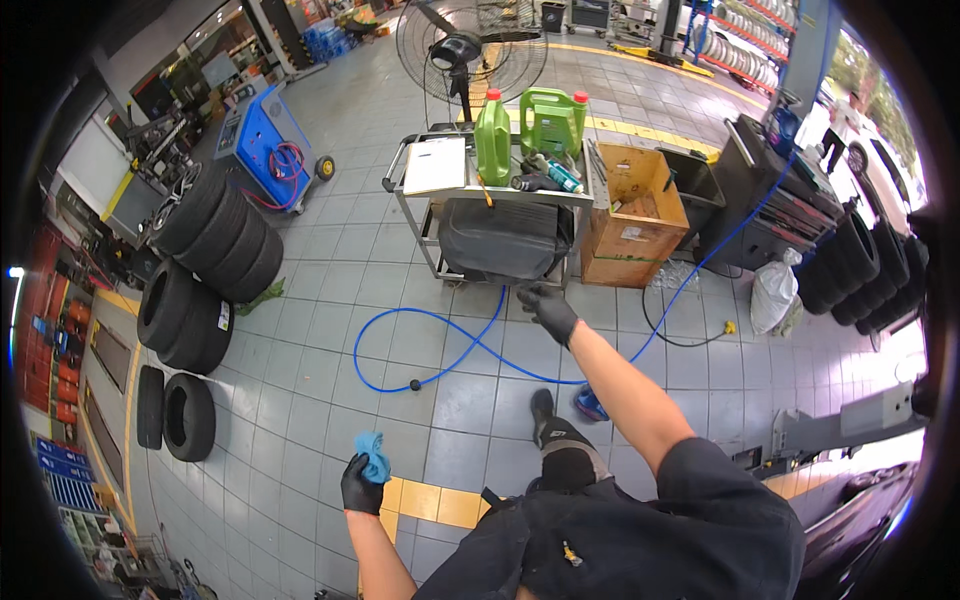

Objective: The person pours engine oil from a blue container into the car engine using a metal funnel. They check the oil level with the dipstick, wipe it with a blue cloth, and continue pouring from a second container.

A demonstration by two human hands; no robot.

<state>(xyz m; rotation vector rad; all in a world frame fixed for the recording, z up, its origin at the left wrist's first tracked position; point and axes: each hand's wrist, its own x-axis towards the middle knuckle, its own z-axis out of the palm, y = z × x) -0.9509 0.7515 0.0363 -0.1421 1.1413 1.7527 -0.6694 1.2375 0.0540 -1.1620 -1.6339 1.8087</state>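
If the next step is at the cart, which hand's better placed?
Probably the right hand: it's stretched out toward the cart, with nothing visible in its grip. The left hand is farther back, holding a blue cloth.

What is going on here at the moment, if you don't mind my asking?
A person's black-gloved left hand grips a blue cloth, out to the left of the body. The black-gloved right hand is stretched forward toward a metal cart; whether it holds anything is unclear. Two green jugs stand upright on the cart's top, and a blue hose lies looped on the tiled floor.
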